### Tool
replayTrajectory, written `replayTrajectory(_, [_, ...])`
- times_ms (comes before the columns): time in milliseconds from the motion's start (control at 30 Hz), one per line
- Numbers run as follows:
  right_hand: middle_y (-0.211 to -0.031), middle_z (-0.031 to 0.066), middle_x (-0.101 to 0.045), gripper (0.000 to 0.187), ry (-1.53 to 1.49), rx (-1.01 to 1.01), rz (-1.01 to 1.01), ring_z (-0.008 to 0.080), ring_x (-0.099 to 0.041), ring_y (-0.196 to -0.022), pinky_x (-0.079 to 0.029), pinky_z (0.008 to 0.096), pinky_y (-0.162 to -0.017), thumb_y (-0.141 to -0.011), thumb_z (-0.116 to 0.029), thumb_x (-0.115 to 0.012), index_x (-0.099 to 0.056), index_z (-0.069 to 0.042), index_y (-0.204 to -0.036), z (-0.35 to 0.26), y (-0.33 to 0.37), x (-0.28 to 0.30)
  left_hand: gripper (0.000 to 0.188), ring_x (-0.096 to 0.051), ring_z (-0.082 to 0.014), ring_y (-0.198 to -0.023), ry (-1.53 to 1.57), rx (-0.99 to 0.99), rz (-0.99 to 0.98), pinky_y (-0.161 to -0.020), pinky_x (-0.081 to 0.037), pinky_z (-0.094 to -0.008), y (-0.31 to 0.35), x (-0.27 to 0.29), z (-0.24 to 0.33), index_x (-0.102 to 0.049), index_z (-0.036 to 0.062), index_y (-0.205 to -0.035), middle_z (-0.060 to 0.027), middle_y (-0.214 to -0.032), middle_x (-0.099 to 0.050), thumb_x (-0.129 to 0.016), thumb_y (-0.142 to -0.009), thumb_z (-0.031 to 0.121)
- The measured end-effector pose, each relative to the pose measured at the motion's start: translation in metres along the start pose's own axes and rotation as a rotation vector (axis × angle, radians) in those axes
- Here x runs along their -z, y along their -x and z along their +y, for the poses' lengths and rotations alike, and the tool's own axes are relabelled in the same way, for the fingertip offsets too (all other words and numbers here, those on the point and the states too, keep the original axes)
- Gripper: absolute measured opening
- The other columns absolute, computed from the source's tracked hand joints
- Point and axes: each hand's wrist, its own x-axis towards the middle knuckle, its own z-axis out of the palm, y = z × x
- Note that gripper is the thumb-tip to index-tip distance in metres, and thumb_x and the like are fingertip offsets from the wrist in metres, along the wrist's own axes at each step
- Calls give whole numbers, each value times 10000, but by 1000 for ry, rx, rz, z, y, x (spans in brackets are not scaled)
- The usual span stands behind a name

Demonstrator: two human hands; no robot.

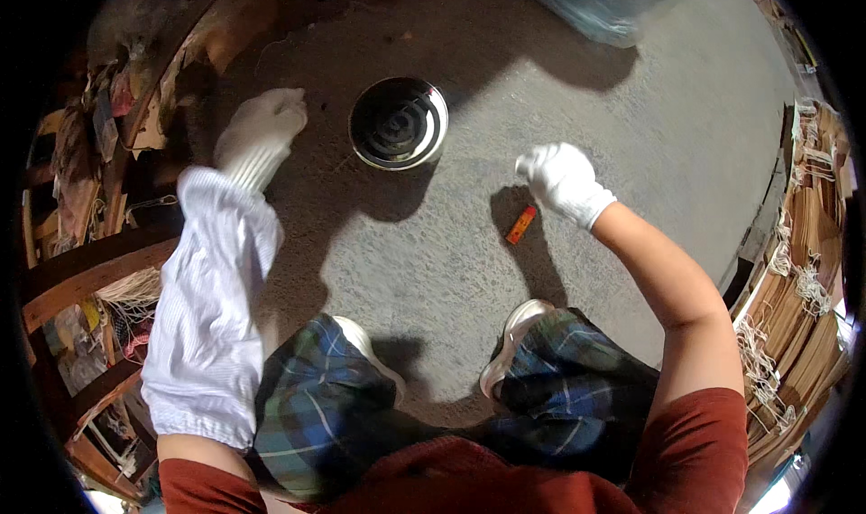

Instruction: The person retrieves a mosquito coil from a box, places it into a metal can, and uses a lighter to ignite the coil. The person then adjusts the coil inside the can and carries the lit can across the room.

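My left hand (262,126), in a white glove below a loose white sleeve cover (212,306), is left of a round tin (399,164) and apart from it. Blur and shadow smear its fingers. A dark spiral, like a mosquito coil (400,124), shows within the tin's shiny rim. On the right, my right hand (564,180), also white-gloved, is closed with the fingertips pinched together. Whatever they may grip is too small to make out. Just below it, a small red and orange oblong thing (520,224) lies on the floor; its kind is unclear.
Rough concrete floor (424,270) spreads between my shoes (519,333). A clear plastic bag (604,4) sits at the far edge. Cluttered wooden shelving (99,270) lines the left; stacked brown sheets (798,288) tied with white string line the right.
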Motion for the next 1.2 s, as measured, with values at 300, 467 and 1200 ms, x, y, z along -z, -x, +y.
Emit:
replayTrajectory(300, [-765,182,-639,234,-248,245,-37,352,-607,-739,-486,423,-711,-841,-211,-521,-644,-25,-772,-35,26,-82,443,-628,-295,-912,-678,-673,-432,-827,-481,-396,174,30,40,-596,82,-1142,-107,-984,-658,-691,-737,237])
replayTrajectory(467, [-759,141,-649,167,-48,415,-10,294,-622,-734,-466,386,-650,-816,-192,-531,-633,-73,-758,-28,21,-70,441,-633,-300,-849,-169,-553,-276,-754,-510,-395,234,30,54,-644,71,-1056,-88,-889,-663,-718,-625,132])
replayTrajectory(1200, [-944,154,-656,282,-690,524,-233,347,-638,-877,-505,433,-758,-813,-290,-641,-624,-93,-1015,-114,41,161,89,-573,-268,-540,-457,-698,-29,-481,-448,-347,214,-30,-9,-570,103,-671,-77,-603,-555,-586,-729,169])
